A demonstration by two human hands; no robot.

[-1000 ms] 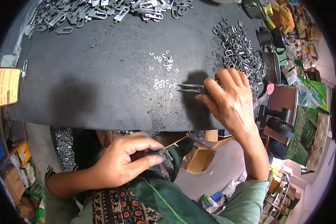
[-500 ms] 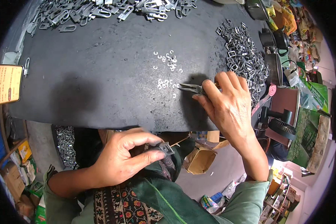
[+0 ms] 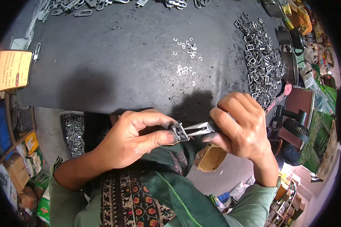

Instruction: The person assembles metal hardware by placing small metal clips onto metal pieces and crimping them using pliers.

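Now, head view. Right hand [image 3: 240, 126]: no longer working at the scattered small clips [image 3: 185, 56] on the dark surface [image 3: 113, 56]; it is being drawn back to the near edge, fingers closed round slim pliers [image 3: 199, 129]. Left hand [image 3: 134, 140]: lifted from the lap, thumb and forefinger pinching a small rectangular metal buckle [image 3: 179, 132] just above the green garment. Plier tips are meeting the buckle, so both hands are converging on one piece; whether a clip is sitting in the tips cannot be told. Judgement: fitting at the buckle is beginning. Heap of metal buckles [image 3: 262, 68] lying right; cardboard box [image 3: 210, 159] sitting below the hands.
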